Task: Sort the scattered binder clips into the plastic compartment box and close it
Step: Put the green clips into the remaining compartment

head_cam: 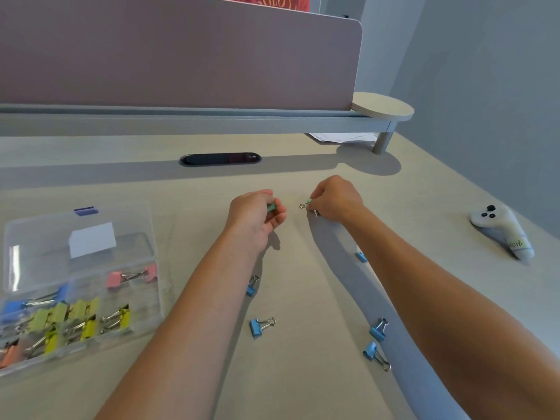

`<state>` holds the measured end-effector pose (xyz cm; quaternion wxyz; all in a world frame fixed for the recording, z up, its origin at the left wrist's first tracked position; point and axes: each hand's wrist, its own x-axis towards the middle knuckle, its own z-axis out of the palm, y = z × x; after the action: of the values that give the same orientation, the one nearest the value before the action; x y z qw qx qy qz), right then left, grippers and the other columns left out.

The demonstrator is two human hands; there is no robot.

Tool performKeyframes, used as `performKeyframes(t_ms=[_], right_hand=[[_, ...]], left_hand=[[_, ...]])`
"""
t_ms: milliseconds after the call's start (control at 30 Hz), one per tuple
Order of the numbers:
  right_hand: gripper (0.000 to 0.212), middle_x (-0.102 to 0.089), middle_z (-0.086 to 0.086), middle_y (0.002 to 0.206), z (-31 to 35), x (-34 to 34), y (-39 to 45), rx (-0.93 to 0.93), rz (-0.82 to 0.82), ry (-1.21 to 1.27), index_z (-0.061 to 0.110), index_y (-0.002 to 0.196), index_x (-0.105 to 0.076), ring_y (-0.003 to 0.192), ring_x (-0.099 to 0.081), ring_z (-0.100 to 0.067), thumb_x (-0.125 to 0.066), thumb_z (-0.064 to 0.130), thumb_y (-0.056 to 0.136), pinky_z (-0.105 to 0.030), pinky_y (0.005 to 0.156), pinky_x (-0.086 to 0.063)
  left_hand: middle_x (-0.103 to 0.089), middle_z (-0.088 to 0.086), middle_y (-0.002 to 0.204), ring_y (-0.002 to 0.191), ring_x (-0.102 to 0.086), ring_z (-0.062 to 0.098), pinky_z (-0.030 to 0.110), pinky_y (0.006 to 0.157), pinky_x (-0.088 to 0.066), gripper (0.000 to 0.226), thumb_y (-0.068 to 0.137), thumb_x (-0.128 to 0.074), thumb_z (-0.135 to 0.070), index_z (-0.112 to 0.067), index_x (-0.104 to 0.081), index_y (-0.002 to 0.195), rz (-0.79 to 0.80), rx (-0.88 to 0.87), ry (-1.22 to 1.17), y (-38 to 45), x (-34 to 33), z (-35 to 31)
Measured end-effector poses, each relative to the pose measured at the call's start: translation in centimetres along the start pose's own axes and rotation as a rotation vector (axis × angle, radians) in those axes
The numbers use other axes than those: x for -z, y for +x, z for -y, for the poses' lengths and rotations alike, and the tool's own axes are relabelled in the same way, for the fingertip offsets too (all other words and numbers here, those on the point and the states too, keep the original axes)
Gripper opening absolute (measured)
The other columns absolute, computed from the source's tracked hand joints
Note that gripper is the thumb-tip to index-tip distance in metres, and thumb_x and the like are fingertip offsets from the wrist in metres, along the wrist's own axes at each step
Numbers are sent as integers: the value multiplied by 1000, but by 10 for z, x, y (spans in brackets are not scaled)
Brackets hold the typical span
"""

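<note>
Far to the left of both hands, the plastic compartment box (81,286) sits on the counter (303,389) with its clear lid (80,237) swung up and back, so it is not closed. Its compartments already hold a good share of the work: pink clips (131,277) toward the far side, blue clips (33,303) at the left, and a cluster of yellow-green clips (81,321) nearer the person. More clips show at the box's near left corner, but their compartment is hard to make out.

The left hand (257,215) hovers over the counter with its fingers curled around a green clip (271,207), seemingly held rather than pinched flat. Just right of it, the right hand (336,200) is lowered to the surface, fingertips pressed together on another green clip (306,203) whose wire handle sticks out to the left.

Closer to the person than the hands, five blue clips lie loose: one (252,286) below the left forearm, one (260,325) nearer still, one small one (361,256) against the right forearm, and a pair, (378,328) and (374,354), near the right elbow.

By my reckoning the sorting is past halfway. The two green clips in hand need dropping in, the blue ones need collecting, and the lid has yet to be shut.
</note>
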<state>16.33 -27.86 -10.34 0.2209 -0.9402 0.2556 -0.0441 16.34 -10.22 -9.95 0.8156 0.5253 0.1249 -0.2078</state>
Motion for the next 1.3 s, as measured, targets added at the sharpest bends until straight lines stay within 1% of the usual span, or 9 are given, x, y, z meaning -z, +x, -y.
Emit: performKeyframes(t_ms=[200, 367, 500, 633, 733, 867, 1000, 1133, 1300], right_hand=[[15, -70, 5, 79, 8, -4, -8, 76, 28, 92, 21, 73, -70, 78, -64, -15, -85, 21, 76, -26, 59, -45], [12, -71, 3, 78, 12, 0, -42, 119, 56, 341, 11, 81, -74, 70, -62, -10, -84, 18, 81, -21, 56, -42], [11, -70, -1, 82, 9, 1, -79, 7, 154, 616, 9, 91, -79, 64, -53, -14, -69, 15, 90, -20, 51, -38], [20, -47, -4, 78, 11, 2, -113, -151, 260, 963, 2, 97, -77, 55, -31, -13, -59, 10, 93, -24, 47, -26], [19, -43, -5, 80, 17, 1, -145, -170, 311, 1083, 1, 97, -75, 57, -28, -13, -58, 7, 93, -25, 47, -23], [17, -51, -5, 84, 26, -9, -198, -75, 338, 1007, 3, 102, -75, 55, -34, -12, -64, 11, 94, -23, 47, -31], [13, -62, 8, 71, 42, -34, -252, 168, 315, 767, 13, 90, -75, 51, -47, -3, -63, 11, 95, -19, 52, -37], [11, -64, 12, 73, 66, -65, -284, 363, 264, 567, 19, 92, -76, 57, -54, 4, -66, 15, 95, -9, 54, -40], [13, -69, 11, 80, 85, -86, -292, 417, 151, 560, 27, 93, -75, 67, -59, -1, -70, 15, 91, -15, 65, -46]], left_hand=[[-63, 19, 94, 82, -67, 29, 31, 68, -60, 23, 99, -42, 1, 3, -61, 111, -58, 67, -144, 2, 9, -5], [-67, 23, 108, 98, -69, 37, 36, 78, -62, 26, 99, -41, -1, 4, -59, 117, -40, 70, -195, -12, 16, -14], [-67, 22, 113, 101, -69, 35, 40, 93, -58, 27, 100, -41, -4, 4, -57, 120, -2, 2, -263, -34, 21, -32], [-64, 23, 119, 107, -67, 34, 41, 98, -56, 29, 101, -45, -13, 4, -56, 121, 11, -45, -344, -72, 33, -25], [-62, 25, 124, 113, -65, 36, 42, 101, -54, 32, 102, -46, -17, 6, -54, 123, -6, -61, -431, -113, 53, -11], [-62, 28, 128, 115, -65, 38, 44, 107, -48, 35, 101, -50, -20, 7, -56, 123, -18, -89, -465, -178, 103, 15], [-66, 25, 125, 114, -67, 34, 44, 108, -48, 37, 99, -53, -22, 4, -60, 124, -85, -132, -417, -230, 159, 42], [-72, 14, 117, 113, -69, 23, 40, 108, -47, 28, 100, -53, -20, -4, -68, 117, -184, -231, -192, -248, 196, 52], [-74, -5, 115, 115, -66, 11, 42, 110, -45, 31, 90, -62, -38, -23, -75, 113, -224, -345, 86, -242, 216, 49]])
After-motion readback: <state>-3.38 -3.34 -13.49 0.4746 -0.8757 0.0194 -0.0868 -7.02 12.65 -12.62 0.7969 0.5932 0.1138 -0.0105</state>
